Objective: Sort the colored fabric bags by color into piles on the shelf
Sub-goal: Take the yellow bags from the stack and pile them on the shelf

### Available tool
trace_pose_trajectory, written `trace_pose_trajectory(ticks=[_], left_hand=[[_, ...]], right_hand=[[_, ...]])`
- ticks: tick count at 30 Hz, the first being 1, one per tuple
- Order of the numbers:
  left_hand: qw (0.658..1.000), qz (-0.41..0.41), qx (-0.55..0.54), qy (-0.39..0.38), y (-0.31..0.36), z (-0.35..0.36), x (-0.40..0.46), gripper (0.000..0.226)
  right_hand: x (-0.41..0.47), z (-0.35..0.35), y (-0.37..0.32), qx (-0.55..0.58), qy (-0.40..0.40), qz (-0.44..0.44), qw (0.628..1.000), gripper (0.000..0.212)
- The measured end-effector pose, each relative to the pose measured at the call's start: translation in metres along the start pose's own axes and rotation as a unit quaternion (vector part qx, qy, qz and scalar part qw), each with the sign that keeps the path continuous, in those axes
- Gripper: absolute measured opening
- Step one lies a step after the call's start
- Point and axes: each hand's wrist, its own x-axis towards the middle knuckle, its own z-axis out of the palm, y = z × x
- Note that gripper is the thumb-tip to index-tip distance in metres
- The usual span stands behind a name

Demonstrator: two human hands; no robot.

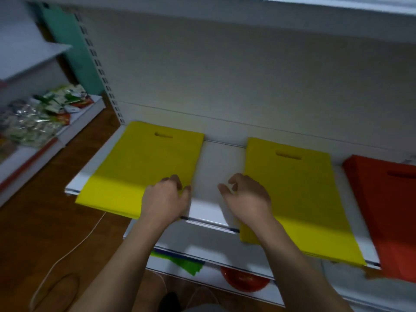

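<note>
Head view looked down on a white shelf (216, 158) where two yellow piles and a red one already lay in a row. The left yellow pile (144, 163) sat at the shelf's left end, its near edge overhanging the front lip; the right yellow pile (292, 190) lay apart from it across a bare strip of shelf, and the red pile (391, 210) came just beside that on the far right, cut off by the frame. Judging by this, the sorting looked well advanced but not finished: yellow was split into two piles that probably wanted merging, and a green bag (182, 263) showed on the lower shelf (213, 246), not yet brought up. The left hand (166, 197) rested on the near right corner of the left yellow pile with fingers curled; whether it pinched the fabric I could not tell. The right hand (245, 194) hovered at the left edge of the right yellow pile, fingers loosely bent and apparently holding nothing. Below, a red bowl (244, 281) sat under the shelving. To the left stood another rack with packaged goods (38, 118), above a brown wooden floor (56, 233) crossed by a pale cable (74, 246).
</note>
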Motion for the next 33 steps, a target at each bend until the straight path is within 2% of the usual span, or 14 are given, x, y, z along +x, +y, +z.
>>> trace_pose_trajectory(ticks=[2,5,10,13,16,21,23,26,29,33], left_hand=[[1.000,-0.026,0.012,-0.005,-0.035,-0.013,0.005,0.031],[0.997,-0.063,0.030,-0.017,-0.086,-0.030,0.012,0.034],[0.991,-0.101,0.073,-0.043,-0.146,-0.046,0.022,0.040],[0.984,-0.115,0.122,-0.058,-0.165,-0.051,0.031,0.053],[0.980,-0.119,0.141,-0.072,-0.172,-0.052,0.041,0.061],[0.973,-0.111,0.163,-0.119,-0.169,-0.045,0.051,0.071],[0.971,-0.111,0.158,-0.140,-0.169,-0.044,0.055,0.067],[0.977,-0.082,0.115,-0.161,-0.167,-0.045,0.060,0.046],[0.988,-0.017,0.085,-0.126,-0.157,-0.044,0.059,0.029],[0.998,0.026,0.026,-0.054,-0.122,-0.042,0.045,0.023]], right_hand=[[0.006,0.016,-0.028,-0.009,-0.062,0.002,0.998,0.038],[0.015,0.039,-0.063,-0.039,-0.100,0.014,0.994,0.049],[0.037,0.066,-0.091,-0.051,-0.144,0.102,0.983,0.074],[0.045,0.072,-0.091,-0.048,-0.151,0.123,0.980,0.061],[0.042,0.074,-0.085,0.007,-0.133,0.129,0.983,0.046],[0.035,0.071,-0.082,0.050,-0.128,0.114,0.984,0.041],[0.036,0.071,-0.081,0.052,-0.125,0.113,0.984,0.040],[0.038,0.070,-0.079,0.044,-0.112,0.104,0.987,0.041],[0.030,0.063,-0.072,0.057,-0.064,0.084,0.993,0.035],[0.012,0.041,-0.047,0.008,0.032,0.061,0.998,0.023]])
